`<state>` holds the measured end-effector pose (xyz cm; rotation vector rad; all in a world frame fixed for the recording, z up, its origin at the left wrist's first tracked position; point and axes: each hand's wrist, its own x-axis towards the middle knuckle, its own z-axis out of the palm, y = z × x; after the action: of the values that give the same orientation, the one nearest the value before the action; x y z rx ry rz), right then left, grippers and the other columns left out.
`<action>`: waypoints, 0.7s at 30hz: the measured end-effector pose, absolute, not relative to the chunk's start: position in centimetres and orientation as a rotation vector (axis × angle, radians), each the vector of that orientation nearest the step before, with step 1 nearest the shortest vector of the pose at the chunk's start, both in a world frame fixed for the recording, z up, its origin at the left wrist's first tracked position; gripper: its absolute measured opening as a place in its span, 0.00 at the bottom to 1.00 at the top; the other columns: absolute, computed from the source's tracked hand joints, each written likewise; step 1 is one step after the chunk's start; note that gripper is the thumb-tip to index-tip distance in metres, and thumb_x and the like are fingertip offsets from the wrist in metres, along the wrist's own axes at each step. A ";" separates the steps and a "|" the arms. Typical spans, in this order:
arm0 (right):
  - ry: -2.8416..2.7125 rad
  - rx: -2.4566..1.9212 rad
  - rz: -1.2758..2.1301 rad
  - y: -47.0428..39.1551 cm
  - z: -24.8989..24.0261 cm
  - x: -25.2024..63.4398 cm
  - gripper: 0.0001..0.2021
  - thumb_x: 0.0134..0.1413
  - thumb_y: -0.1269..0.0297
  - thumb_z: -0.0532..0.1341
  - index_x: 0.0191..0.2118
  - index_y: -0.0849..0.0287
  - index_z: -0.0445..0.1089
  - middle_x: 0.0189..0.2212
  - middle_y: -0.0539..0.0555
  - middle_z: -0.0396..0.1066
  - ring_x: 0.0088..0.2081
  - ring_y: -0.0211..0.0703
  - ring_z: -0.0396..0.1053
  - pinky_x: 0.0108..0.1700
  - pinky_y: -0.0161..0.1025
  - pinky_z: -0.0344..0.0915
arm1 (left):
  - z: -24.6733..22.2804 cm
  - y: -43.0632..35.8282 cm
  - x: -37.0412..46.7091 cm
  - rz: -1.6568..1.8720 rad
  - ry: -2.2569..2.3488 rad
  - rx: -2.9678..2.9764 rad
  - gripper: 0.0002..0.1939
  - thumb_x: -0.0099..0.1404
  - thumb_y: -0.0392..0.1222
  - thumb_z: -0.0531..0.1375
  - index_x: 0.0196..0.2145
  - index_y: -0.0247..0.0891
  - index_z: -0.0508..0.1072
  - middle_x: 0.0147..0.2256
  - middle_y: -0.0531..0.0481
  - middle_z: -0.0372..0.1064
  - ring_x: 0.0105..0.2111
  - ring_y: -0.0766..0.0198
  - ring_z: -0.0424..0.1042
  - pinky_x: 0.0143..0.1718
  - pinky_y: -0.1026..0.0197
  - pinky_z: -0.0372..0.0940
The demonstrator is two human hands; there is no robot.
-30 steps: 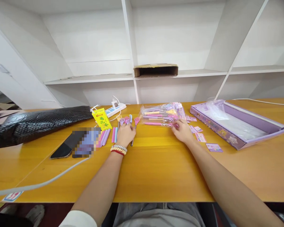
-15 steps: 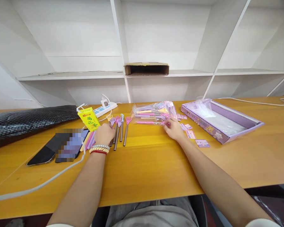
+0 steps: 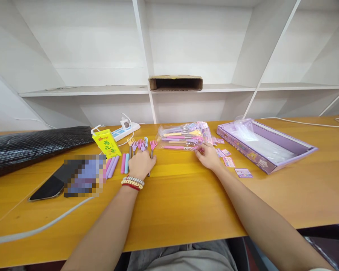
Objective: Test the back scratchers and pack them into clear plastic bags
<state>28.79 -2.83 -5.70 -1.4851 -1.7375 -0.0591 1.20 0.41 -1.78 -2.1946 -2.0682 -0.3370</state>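
My left hand (image 3: 142,163) lies palm down over the metal rods of several small claw-headed back scratchers, its fingers spread and partly hidden beneath it. Beyond the knuckles show their heads, among them a pink one (image 3: 153,143) and a yellow one (image 3: 130,141). Pink and blue handle sleeves (image 3: 124,163) lie just left of this hand. My right hand (image 3: 209,156) pinches the head end of a pink back scratcher (image 3: 175,147) in clear plastic. Behind it lies a pile of bagged back scratchers (image 3: 183,133) with card tops.
Small printed cards (image 3: 228,162) are scattered right of my right hand, before an open purple box (image 3: 243,146) holding clear bags. At left stand a yellow drink carton (image 3: 106,143), a power strip (image 3: 127,131), a dark phone (image 3: 46,188) and a black wrapped bundle (image 3: 39,148).
My left hand has moved right, from the left side of the back scratchers to over their rods, uncovering the pink and blue sleeves. My right hand stays at the bagged pink one.
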 end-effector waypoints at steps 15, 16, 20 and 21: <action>-1.769 -1.106 0.850 -5.8 -3.3 24.3 0.18 0.54 0.48 0.52 0.34 0.59 0.68 0.27 0.52 0.68 0.25 0.37 0.62 0.28 0.36 0.58 | -0.4 -4.1 5.3 -0.568 -1.417 -2.665 0.17 0.66 0.48 0.43 0.38 0.37 0.66 0.37 0.44 0.66 0.34 0.59 0.69 0.35 0.59 0.61; -1.710 -1.028 1.010 -6.1 -3.3 23.6 0.20 0.55 0.47 0.51 0.33 0.60 0.68 0.24 0.51 0.67 0.22 0.36 0.61 0.25 0.34 0.57 | -0.3 -4.7 5.9 -0.556 -1.286 -2.741 0.17 0.66 0.48 0.43 0.37 0.37 0.66 0.36 0.44 0.67 0.35 0.59 0.68 0.35 0.59 0.60; -1.372 -0.934 1.330 -6.1 -3.7 22.5 0.22 0.52 0.44 0.53 0.26 0.61 0.65 0.17 0.51 0.65 0.16 0.34 0.59 0.17 0.32 0.50 | 0.3 -5.6 6.3 -0.590 -1.164 -2.859 0.19 0.66 0.50 0.43 0.35 0.39 0.68 0.35 0.46 0.68 0.34 0.61 0.68 0.36 0.60 0.60; -1.292 -0.946 1.360 -5.9 -3.7 22.6 0.22 0.50 0.44 0.55 0.26 0.61 0.66 0.17 0.52 0.66 0.15 0.35 0.60 0.16 0.32 0.49 | 0.6 -5.3 5.7 -0.595 -1.237 -2.836 0.19 0.66 0.51 0.43 0.35 0.39 0.69 0.35 0.46 0.69 0.35 0.61 0.69 0.36 0.60 0.61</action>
<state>22.60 -5.93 -3.72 -0.9461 -1.2916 1.3596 5.72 -5.26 0.60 -2.8357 -1.2366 -0.5954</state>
